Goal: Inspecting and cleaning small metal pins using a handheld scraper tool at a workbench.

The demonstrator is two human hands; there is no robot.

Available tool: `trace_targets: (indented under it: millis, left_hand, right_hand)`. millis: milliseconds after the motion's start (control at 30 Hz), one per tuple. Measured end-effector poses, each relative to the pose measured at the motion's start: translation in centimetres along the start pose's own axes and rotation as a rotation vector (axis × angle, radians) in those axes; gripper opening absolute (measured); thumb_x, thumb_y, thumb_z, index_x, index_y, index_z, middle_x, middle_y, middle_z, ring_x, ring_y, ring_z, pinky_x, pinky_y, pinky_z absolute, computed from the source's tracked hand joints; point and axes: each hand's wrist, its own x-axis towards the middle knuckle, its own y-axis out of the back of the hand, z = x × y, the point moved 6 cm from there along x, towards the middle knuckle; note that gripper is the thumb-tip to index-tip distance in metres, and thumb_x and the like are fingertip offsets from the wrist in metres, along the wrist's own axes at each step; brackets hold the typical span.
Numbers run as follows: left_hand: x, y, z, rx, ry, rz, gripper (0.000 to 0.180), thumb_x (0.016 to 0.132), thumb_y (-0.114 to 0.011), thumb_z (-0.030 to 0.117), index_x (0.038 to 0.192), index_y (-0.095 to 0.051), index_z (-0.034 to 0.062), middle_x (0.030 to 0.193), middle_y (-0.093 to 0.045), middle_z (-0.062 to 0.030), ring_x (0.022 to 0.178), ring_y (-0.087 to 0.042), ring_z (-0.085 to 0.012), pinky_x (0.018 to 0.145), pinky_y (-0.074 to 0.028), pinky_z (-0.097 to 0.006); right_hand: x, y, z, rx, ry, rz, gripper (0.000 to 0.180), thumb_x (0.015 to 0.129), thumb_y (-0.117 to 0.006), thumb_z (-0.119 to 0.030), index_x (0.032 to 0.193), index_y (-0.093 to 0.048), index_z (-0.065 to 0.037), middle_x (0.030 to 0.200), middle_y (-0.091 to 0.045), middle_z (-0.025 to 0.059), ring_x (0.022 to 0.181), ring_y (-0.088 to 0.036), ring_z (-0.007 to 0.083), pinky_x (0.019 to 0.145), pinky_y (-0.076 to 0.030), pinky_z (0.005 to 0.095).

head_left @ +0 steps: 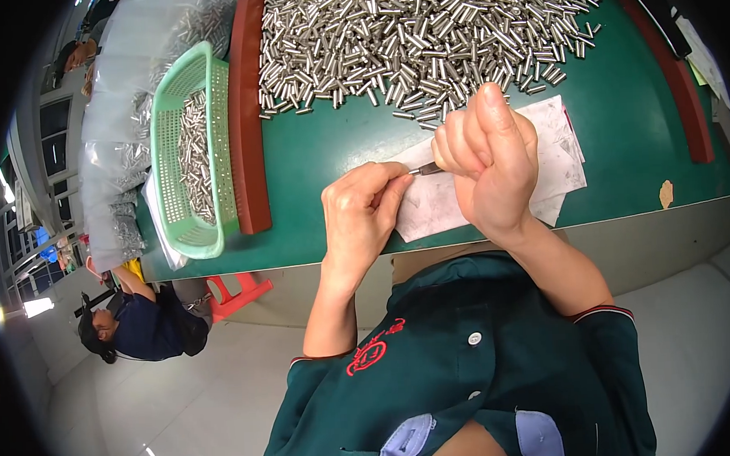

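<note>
Thumb and fingertips of my left hand (360, 208) pinch a small silvery metal pin (414, 172), mostly hidden by the fingers. My right hand (492, 161) is curled in a fist with the thumb pointing up, around a slim dark tool (430, 168). Only the tool's short end shows, meeting the pin; its kind is unclear. Both hands are above smudged pale paper sheets (564, 158) on the green tabletop (313, 149). Just beyond them spreads a big heap of loose short metal pins (422, 42).
Red-brown rails (248, 135) (685, 100) flank the work area. Left of the near rail, a light green basket (166, 155) contains more pins. Clear plastic bags (113, 141) of metal parts line the far left. Another person (149, 323) and a red stool (242, 294) are at left.
</note>
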Motion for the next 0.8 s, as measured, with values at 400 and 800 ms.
trace_targets:
  millis: [400,800]
  left_hand:
    - [0.2,-0.1,-0.4,-0.085,0.080,-0.074,0.007,0.067,-0.063,0.000,0.068,-0.056,-0.0008,0.054,-0.051,-0.0102,0.042,-0.046,-0.0197,0.042,-0.037,-0.028]
    - [-0.5,-1.0,-2.8,-1.217,0.488,-0.136,0.012,0.081,-0.053,0.005,0.092,-0.051,0.0002,0.075,-0.054,-0.0074,0.050,-0.032,-0.0030,0.046,-0.028,-0.017]
  right_hand:
    - [-1.1,-2.2,0.0,-0.260,0.137,-0.149,0.041,0.091,-0.034,-0.021,0.054,-0.028,-0.007,0.046,-0.025,-0.0029,0.042,-0.019,0.0052,0.041,-0.017,0.0236]
    - [-0.4,-0.6,0.1,-0.020,0.017,-0.037,0.040,0.090,-0.039,-0.019,0.054,-0.027,-0.008,0.048,-0.026,-0.0051,0.044,-0.020,0.0031,0.039,-0.017,0.0222]
